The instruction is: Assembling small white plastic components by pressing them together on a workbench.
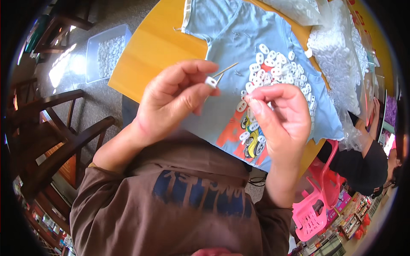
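The left hand [171, 100] pinches a small white clip [211, 82] between thumb and forefinger, and a thin pin [225, 70] sticks out from it toward the far right; the fingers are closed on the piece. The right hand [279, 117] is just to the right, its fingers curled tight around something small that I cannot make out, held over the near edge of a pile of white clips [277, 70]. That pile lies on a blue shirt [239, 38] with a cartoon print, spread over the yellow bench [158, 47]. To the far right sit bags [341, 55] full of more white pieces, a clear tub [106, 53] of them is on the floor to the far left, beside wooden chairs [55, 136], and a pink basket [318, 200] stands near right. To do this well, I judge the clip should be kept steady and square to the pin, the two hands brought close together over the shirt so that anything dropped lands on cloth, and the grip kept light so the thin pin does not bend
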`<state>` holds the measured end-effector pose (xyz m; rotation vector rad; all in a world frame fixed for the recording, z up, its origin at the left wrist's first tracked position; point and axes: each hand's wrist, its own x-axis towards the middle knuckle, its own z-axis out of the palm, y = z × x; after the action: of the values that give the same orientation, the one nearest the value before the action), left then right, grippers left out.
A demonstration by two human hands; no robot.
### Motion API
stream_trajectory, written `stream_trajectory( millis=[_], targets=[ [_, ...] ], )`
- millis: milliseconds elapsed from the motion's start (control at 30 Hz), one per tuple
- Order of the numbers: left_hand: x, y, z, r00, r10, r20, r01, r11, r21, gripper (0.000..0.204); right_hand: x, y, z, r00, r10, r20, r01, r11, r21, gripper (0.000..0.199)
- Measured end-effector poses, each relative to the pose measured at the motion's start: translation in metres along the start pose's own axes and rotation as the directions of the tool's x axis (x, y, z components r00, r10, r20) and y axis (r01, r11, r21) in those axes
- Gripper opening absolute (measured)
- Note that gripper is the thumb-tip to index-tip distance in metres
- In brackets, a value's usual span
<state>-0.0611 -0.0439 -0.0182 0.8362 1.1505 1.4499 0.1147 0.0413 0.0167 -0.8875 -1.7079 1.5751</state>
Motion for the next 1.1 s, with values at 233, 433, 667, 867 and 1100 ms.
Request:
stream_trajectory(
  millis=[233,433,667,867,1100],
  targets=[
    [-0.009,0.012,0.021,0.971,-0.142,0.193,0.171,0.975,-0.143,0.025,-0.028,0.001,0.008,0.987,-0.143,-0.078,0.141,0.990,-0.019,0.022],
    [-0.014,0.007,0.025,0.964,-0.137,0.226,0.159,0.984,-0.081,0.023,-0.034,0.008,0.006,0.961,-0.260,-0.092,0.239,0.952,-0.190,0.028],
    [-0.017,0.007,0.029,0.969,-0.126,0.214,0.135,0.991,-0.026,0.022,-0.038,0.007,0.005,0.960,-0.268,-0.082,0.243,0.943,-0.227,0.029],
    [-0.013,0.005,0.028,0.973,-0.049,0.224,0.037,0.998,0.058,0.021,-0.034,0.013,0.005,0.935,-0.350,-0.066,0.315,0.899,-0.305,0.029],
    [-0.011,0.003,0.026,0.971,0.043,0.233,-0.082,0.983,0.161,0.021,-0.034,0.011,0.005,0.942,-0.335,-0.025,0.302,0.878,-0.371,0.030]
  ],
)
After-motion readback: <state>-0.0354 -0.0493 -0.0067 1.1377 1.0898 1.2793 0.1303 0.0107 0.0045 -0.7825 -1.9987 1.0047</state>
